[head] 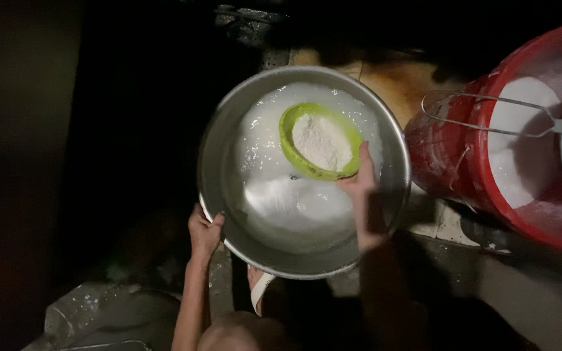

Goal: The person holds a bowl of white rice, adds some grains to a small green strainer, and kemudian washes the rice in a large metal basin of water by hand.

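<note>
- Head view shows your left hand [204,233] clamped on the near-left rim of the wide round steel basin [219,140]; keep those fingers curled tight there so the basin cannot tip.
- Your right hand [362,192] pinches the near edge of the small lime-green plastic sieve bowl [289,140], fingers closed on its rim; hold it level above the foam.
- That bowl sits inside the basin, toward the far side, heaped with pale, grainy pulp [322,142].
- White frothy liquid [294,205] fills the basin beneath it.
- Beside you on the right stands a red plastic bucket [447,159] with a wire handle [482,114], clear of your elbow.

Left hand [204,232] on steel basin [219,156] rim, right hand [361,185] gripping green sieve [286,140].
</note>
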